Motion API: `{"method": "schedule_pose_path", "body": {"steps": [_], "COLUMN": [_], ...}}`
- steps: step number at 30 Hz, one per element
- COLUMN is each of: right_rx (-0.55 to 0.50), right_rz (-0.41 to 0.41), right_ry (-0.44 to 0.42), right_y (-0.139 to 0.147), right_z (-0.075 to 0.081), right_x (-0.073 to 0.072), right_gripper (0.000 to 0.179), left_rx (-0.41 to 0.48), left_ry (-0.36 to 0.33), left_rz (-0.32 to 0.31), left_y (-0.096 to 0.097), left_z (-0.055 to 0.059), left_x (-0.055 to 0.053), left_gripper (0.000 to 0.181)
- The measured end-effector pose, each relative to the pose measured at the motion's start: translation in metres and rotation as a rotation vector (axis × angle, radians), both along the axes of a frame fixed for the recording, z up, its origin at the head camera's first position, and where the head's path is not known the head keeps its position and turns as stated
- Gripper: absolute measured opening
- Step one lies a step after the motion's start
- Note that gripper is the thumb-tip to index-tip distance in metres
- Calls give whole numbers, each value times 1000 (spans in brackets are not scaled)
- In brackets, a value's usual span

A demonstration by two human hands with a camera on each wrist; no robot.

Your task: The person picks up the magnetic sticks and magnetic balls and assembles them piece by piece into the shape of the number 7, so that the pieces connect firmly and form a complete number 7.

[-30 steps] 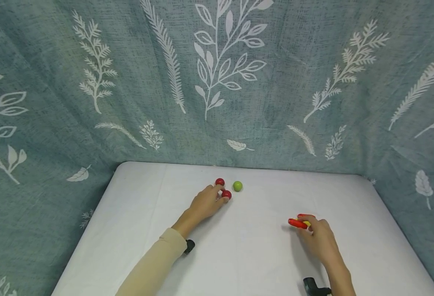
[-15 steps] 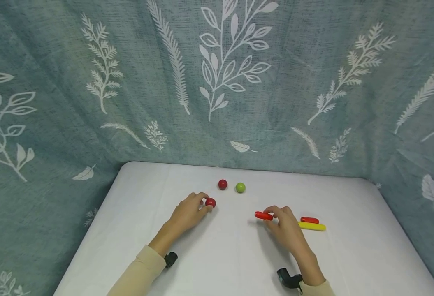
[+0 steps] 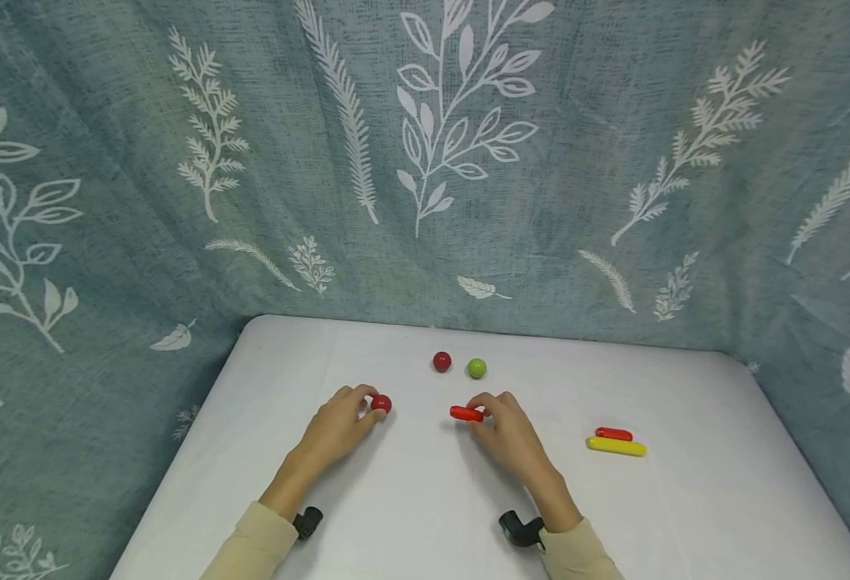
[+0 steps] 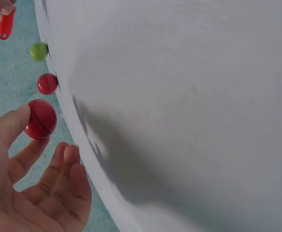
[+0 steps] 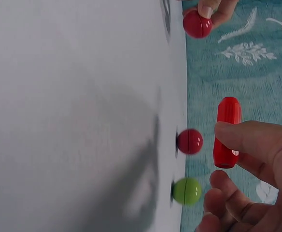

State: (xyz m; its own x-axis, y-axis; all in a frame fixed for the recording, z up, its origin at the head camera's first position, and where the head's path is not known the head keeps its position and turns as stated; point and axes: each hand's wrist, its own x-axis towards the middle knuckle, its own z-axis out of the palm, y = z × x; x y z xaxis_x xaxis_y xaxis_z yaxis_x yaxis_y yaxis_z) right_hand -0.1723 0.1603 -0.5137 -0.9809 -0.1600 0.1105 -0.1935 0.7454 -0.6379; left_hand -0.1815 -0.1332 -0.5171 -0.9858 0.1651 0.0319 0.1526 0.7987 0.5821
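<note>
Between thumb and forefinger, my left hand (image 3: 333, 427) pinches a glossy red ball (image 4: 42, 119) with a thin seam round it, held over the white table. The other fingers are loosely bent and hold nothing. To its right, my right hand (image 3: 513, 441) pinches a short red plastic stick (image 5: 229, 131) with faceted sides; the left wrist view shows a small hole at its end. The stick is above the table and points left toward the ball. Beyond the hands, a second red ball (image 3: 442, 362) and a green ball (image 3: 477, 368), also seamed, rest on the table.
Another short red stick (image 3: 615, 433) lies against a longer yellow stick (image 3: 616, 446) on the right of the white table (image 3: 425, 515). Behind the table's far edge hangs a green-blue curtain (image 3: 366, 282) with white leaf prints. Black wrist cameras (image 3: 521, 529) sit at both wrists.
My left hand has carried its red ball left and nearer, away from the other balls. My right hand has carried its red stick left, away from the other sticks.
</note>
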Motion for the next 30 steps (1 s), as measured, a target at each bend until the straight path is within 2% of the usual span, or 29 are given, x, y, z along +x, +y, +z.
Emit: {"method": "schedule_pose_path", "body": {"steps": [7, 15, 23, 30], "right_rx": [-15, -30, -22, 9], "right_rz": [57, 102, 150, 181], "right_ry": [3, 11, -31, -65], "right_y": [-26, -49, -68, -79], "right_z": [-4, -14, -18, -21], "right_x": [-8, -20, -26, -29], "right_gripper": [24, 21, 20, 18], "left_rx": [3, 31, 45, 46], "left_ry": [-16, -61, -85, -73], "left_rz": [11, 8, 20, 2], "left_y": [-10, -13, -14, -16], "left_z": [-4, -12, -15, -16], "left_x": [1, 1, 1, 0], "left_gripper": [32, 30, 32, 33]}}
